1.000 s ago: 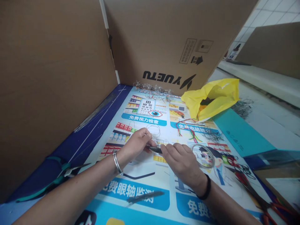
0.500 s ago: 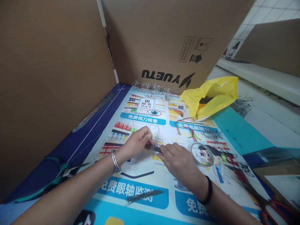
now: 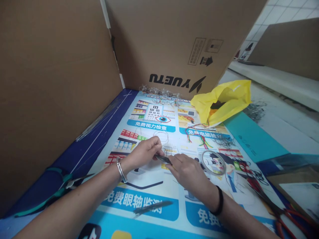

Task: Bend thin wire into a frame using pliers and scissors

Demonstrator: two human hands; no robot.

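My right hand (image 3: pixel 188 171) is closed around pliers (image 3: pixel 164 159), whose dark jaws point left to my other hand. The fingers cover the handles. My left hand (image 3: pixel 147 151) pinches at the tip of the jaws. Thin wire (image 3: pixel 161 136) loops up from beside its fingertips, and the pinched end itself is hidden. Below both hands, a small bundle of dark straight wires (image 3: pixel 153 207) lies on the printed sheet (image 3: pixel 149 184). To the right rests a round, clear-looking ring or coil (image 3: pixel 213 162).
Teal-handled cutters (image 3: pixel 63 186) lie at left, red-handled scissors (image 3: pixel 276 207) at lower right. A yellow bag (image 3: pixel 224 99) with coloured threads (image 3: pixel 203 141) sits at back right. Cardboard walls (image 3: pixel 174 39) stand behind and left. Tangled wire pieces (image 3: pixel 159 91) line the back.
The whole view has shifted slightly. Both hands stay together at the pliers, with the right hand's grip a little changed. Nothing has been let go.
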